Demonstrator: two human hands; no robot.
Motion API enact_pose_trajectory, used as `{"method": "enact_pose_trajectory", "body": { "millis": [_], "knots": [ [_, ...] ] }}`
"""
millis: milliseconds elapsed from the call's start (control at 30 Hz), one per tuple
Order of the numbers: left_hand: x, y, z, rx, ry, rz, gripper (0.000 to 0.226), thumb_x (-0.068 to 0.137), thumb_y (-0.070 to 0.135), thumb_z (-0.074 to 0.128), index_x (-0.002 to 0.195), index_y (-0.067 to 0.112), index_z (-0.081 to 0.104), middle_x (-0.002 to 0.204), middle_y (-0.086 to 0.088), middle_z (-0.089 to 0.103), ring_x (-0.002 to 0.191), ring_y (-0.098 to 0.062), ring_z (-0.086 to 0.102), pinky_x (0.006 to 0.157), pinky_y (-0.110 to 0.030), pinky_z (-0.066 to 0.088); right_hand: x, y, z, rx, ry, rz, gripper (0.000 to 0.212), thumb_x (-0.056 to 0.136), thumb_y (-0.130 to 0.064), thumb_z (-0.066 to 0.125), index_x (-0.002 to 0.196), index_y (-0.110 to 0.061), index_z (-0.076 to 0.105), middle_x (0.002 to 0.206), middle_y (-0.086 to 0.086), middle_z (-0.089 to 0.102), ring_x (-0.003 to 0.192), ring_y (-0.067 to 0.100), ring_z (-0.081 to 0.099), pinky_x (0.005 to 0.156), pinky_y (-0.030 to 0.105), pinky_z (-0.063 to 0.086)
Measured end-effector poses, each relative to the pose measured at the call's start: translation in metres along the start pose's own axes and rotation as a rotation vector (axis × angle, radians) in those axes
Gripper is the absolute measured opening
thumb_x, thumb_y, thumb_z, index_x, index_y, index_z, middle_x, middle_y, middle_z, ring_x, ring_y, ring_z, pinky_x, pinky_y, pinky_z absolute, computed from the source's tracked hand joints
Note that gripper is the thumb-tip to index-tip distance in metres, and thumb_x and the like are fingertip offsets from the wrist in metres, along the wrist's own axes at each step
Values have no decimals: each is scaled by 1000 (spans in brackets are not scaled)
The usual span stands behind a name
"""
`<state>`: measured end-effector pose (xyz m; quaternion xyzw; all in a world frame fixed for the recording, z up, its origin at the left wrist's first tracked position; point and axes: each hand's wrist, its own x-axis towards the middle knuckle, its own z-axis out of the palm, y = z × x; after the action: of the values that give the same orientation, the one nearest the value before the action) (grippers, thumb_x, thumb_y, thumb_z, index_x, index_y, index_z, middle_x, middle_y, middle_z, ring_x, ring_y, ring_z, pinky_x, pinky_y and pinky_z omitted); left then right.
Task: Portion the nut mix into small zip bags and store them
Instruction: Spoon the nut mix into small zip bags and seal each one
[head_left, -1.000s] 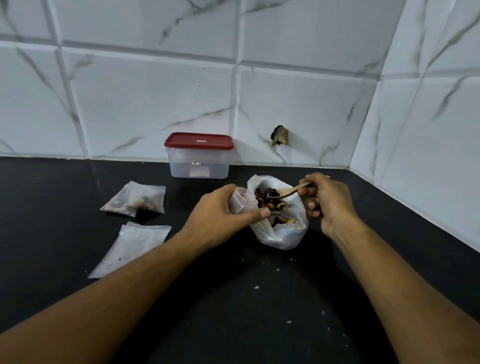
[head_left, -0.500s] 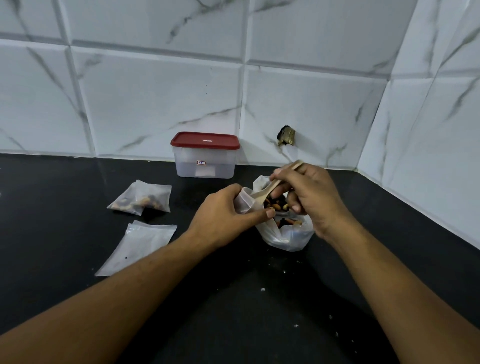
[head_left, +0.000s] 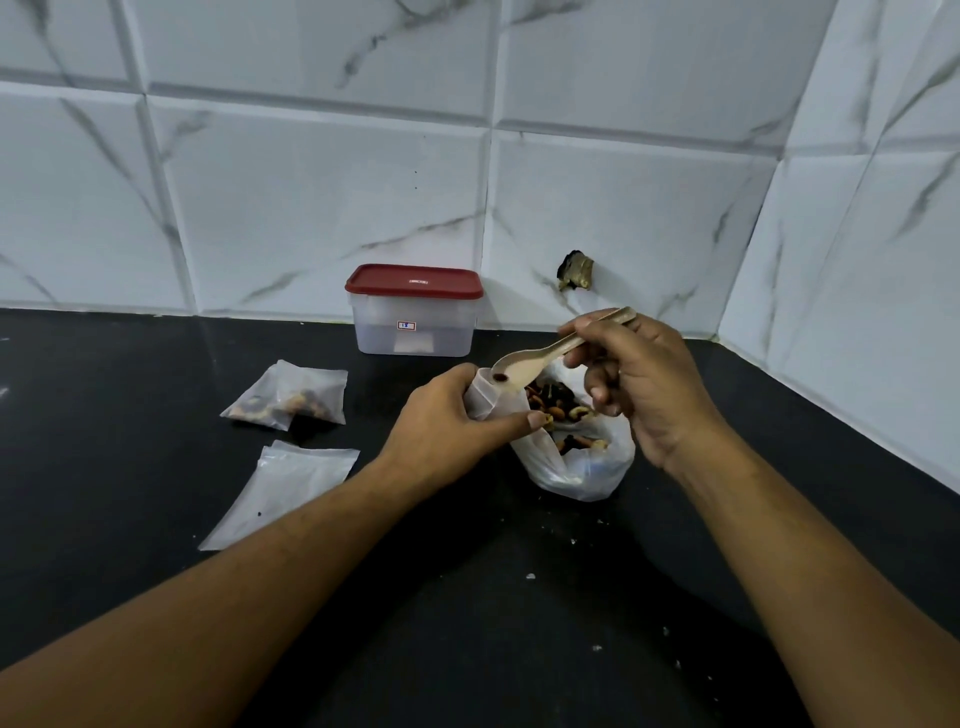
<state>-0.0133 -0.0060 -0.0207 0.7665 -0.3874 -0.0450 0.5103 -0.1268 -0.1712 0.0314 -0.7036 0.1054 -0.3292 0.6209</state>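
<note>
My left hand grips a small clear zip bag upright with its mouth open. My right hand holds a pale wooden spoon by the handle; the bowl is tipped over the small bag's mouth with one dark piece left on it. Just right of the small bag sits the open white plastic bag of nut mix, nuts and dark pieces visible inside. A filled zip bag lies to the left, and a flat zip bag lies nearer me.
A clear storage box with a red lid stands shut against the marble-tiled back wall. The black countertop carries scattered crumbs. A tiled side wall closes the right. A small dark broken spot marks the back wall.
My right hand lifted the spoon out of the nut bag and swung it left over the small bag's mouth. The left hand kept holding the small bag.
</note>
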Motion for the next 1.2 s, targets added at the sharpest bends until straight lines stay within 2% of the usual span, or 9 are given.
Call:
{"method": "enact_pose_trajectory", "body": {
  "millis": [100, 200, 400, 567, 633, 733, 967, 1100, 1200],
  "knots": [
    [-1, 1, -1, 11, -4, -8, 52, 76, 59, 81, 116, 30, 64, 102, 9, 73, 93, -8, 70, 85, -41, 61, 2, -1, -7, 46, 150, 54, 16, 95, -18, 63, 91, -8, 75, 70, 7, 67, 44, 13, 43, 42, 20, 28],
    [-1, 2, 0, 19, 9, 5, 53, 78, 57, 80, 120, 31, 62, 104, 10, 71, 95, -8, 68, 87, -36, 59, 5, 0, -16, -46, 275, 82, 17, 95, -16, 61, 85, -6, 71, 63, 4, 62, 41, 10, 40, 39, 17, 27],
    [0, 1, 1, -5, -19, 14, 52, 80, 53, 80, 124, 30, 63, 107, 10, 72, 97, -8, 70, 89, -37, 60, 11, 13, -28, -242, 340, 91, 20, 92, -15, 59, 77, -10, 72, 62, 3, 64, 41, 8, 46, 41, 19, 36],
    [0, 1, 1, -24, -34, 24, 51, 82, 45, 81, 126, 30, 62, 109, 13, 73, 96, -2, 70, 84, -24, 58, 11, 25, -26, -433, 290, 97, 19, 89, -18, 63, 74, -12, 74, 64, 4, 71, 47, 7, 55, 56, 30, 45],
    [0, 2, 1, -26, -45, 26, 50, 83, 43, 81, 127, 30, 61, 109, 15, 71, 97, 0, 69, 80, -17, 54, 10, 26, -22, -379, 255, 130, 18, 89, -16, 63, 76, -9, 73, 65, 7, 71, 42, 5, 53, 50, 24, 43],
    [1, 3, 2, -27, -55, 30, 52, 83, 41, 81, 129, 30, 60, 113, 15, 69, 100, -1, 67, 81, -16, 52, 7, 26, -18, -304, 217, 173, 17, 91, -14, 64, 79, -7, 73, 66, 10, 71, 37, 4, 48, 38, 16, 35],
    [0, 4, 1, -29, -58, 31, 48, 83, 39, 81, 125, 35, 58, 113, 16, 68, 101, -3, 67, 81, -16, 51, 8, 27, -18, -343, 256, 126, 16, 92, -15, 65, 83, -7, 75, 68, 7, 75, 39, 1, 50, 47, 20, 40],
    [0, 4, 2, -32, -63, 20, 49, 84, 37, 81, 127, 32, 59, 113, 15, 68, 100, -2, 67, 77, -14, 51, 4, 25, -16, -269, 150, 238, 20, 93, -16, 64, 86, -1, 75, 67, 8, 73, 38, 8, 44, 37, 17, 33],
    [-1, 3, 1, -47, -56, 26, 49, 84, 36, 82, 127, 31, 60, 112, 15, 70, 99, -1, 68, 78, -14, 52, 5, 26, -15, -218, 146, 294, 20, 94, -19, 63, 85, -5, 74, 66, 6, 73, 38, 9, 41, 37, 19, 28]
  ]
}}
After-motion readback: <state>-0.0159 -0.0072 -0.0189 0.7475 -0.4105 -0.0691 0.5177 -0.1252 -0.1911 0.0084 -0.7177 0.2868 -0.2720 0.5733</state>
